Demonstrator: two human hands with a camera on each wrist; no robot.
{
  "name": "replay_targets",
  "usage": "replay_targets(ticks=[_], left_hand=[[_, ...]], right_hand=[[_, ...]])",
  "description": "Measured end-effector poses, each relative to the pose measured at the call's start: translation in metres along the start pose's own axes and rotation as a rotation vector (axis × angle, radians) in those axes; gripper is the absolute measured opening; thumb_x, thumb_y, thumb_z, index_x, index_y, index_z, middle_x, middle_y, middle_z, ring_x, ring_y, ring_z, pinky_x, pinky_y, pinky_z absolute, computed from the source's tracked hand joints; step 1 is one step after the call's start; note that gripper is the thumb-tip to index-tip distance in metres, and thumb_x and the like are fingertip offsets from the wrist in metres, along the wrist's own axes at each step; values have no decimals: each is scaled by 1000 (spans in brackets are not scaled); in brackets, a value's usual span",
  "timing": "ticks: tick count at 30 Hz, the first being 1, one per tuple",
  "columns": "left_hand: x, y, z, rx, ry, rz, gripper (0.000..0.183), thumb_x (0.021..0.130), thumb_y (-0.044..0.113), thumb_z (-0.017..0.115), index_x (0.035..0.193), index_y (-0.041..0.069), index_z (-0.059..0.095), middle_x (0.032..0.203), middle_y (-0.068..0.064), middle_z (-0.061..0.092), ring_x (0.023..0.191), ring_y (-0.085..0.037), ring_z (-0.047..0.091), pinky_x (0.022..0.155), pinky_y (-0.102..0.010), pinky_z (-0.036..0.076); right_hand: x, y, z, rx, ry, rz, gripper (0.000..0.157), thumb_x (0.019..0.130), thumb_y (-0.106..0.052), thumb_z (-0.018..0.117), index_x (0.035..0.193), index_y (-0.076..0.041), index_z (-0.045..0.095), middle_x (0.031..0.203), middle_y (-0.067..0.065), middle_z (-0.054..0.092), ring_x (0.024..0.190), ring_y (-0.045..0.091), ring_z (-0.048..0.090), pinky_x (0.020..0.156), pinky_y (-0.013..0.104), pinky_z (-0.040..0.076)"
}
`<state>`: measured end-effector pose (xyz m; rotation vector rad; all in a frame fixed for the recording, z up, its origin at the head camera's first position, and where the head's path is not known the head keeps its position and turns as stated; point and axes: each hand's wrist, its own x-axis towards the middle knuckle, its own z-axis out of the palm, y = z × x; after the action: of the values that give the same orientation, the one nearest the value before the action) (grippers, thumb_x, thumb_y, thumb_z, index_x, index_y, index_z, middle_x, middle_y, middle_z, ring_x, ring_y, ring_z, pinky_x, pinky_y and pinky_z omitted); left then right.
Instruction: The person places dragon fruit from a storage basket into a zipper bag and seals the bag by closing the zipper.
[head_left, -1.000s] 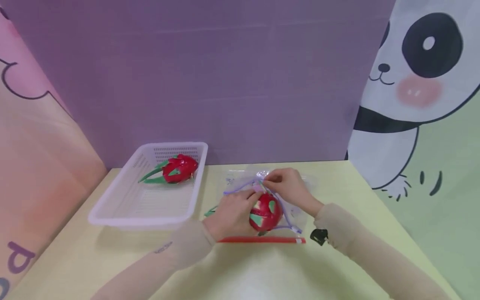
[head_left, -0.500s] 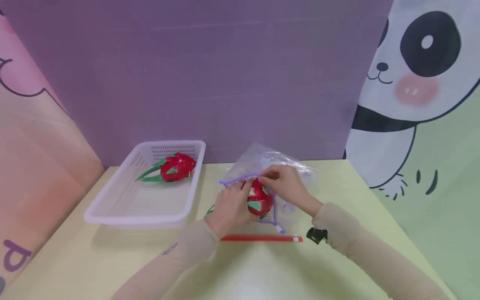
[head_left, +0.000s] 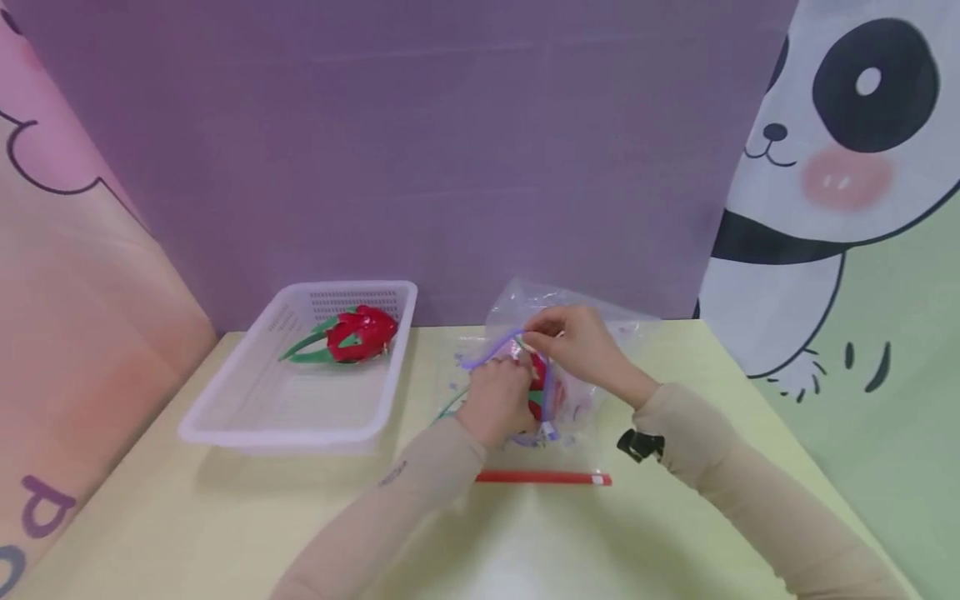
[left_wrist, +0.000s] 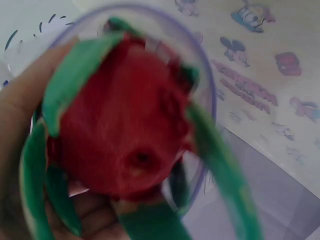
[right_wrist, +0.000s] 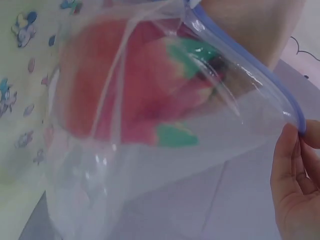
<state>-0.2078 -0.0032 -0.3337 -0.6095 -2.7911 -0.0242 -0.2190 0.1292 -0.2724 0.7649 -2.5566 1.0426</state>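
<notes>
Dragon fruit (left_wrist: 120, 110): sat to the right of the white basket (head_left: 300, 437), within the mouth of a clear zip bag (right_wrist: 107, 170), its long green leaves (left_wrist: 227, 175) reaching out toward the basket.
Left hand (head_left: 498, 396): held the fruit, thumb and fingers around it.
Right hand (head_left: 581, 346): pinched the bag's purple edge (right_wrist: 250, 65), farther from the basket than the left.
Second fruit (head_left: 365, 335): lay inside the basket.
Red strip (head_left: 543, 477): lay right of the basket, white slider (head_left: 600, 479) on the end away from it.
</notes>
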Motion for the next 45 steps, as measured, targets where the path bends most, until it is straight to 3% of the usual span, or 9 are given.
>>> replay_targets(ticks=[6,14,19,25,28,31,35,39,45], left_hand=[[4,-2,-1,-22,-156,-19,65,53,44,81,103,9,58,84,-1,65,79,-20,62,64,-36,53],[-1,-3,-5,-144,-212,4,45,68,39,74,99,10,59,88,-3,63,82,-19,60,69,-36,52],[-9,-6,-9,-178,-188,54,31,78,33,67,97,9,62,89,-3,62,78,-17,57,72,-35,51],[-24,-21,-16,-338,-102,189,28,84,27,64,104,6,64,87,-2,64,69,-13,53,64,-26,49],[-36,-36,-21,-483,-49,200,30,86,21,62,112,7,64,96,-2,68,76,-13,60,68,-23,51],[-47,-52,-21,-589,72,187,26,86,16,63,111,8,66,102,-4,69,86,-15,65,72,-26,54],[-50,-67,-5,-565,262,231,27,81,10,68,107,5,66,104,-6,68,95,-18,65,81,-30,53],[-43,-74,17,-508,339,272,33,77,7,71,109,5,64,106,-7,66,101,-19,62,87,-29,50],[-28,-70,34,-528,546,419,18,74,5,74,91,5,72,89,-4,69,85,-14,66,78,-18,52]], right_hand=[[-3,4,-3,-83,71,-109,9,80,-8,69,87,-3,73,78,8,70,65,18,65,60,30,54],[-1,8,-3,-75,99,-121,9,79,-7,69,85,-2,73,76,9,70,64,18,64,58,27,54],[2,9,-3,-76,104,-112,8,80,-8,69,84,-3,73,76,8,70,63,17,64,58,27,53],[5,11,-6,-86,129,-113,8,80,-10,69,86,-6,74,79,7,70,65,17,64,56,26,51],[6,13,-7,-84,143,-101,8,81,-11,69,85,-7,74,78,5,70,66,16,64,55,24,48],[6,13,-6,-65,128,-90,8,81,-11,69,86,-7,74,78,6,69,65,16,63,55,23,49],[6,11,-6,-34,105,-80,9,80,-10,69,87,-6,74,80,7,70,66,17,64,56,24,50],[5,10,-7,-31,95,-70,10,81,-10,69,88,-5,74,81,8,70,67,18,64,57,25,51],[2,15,-10,-30,89,-58,11,81,-12,69,89,-7,74,83,7,70,68,16,64,56,24,51]])
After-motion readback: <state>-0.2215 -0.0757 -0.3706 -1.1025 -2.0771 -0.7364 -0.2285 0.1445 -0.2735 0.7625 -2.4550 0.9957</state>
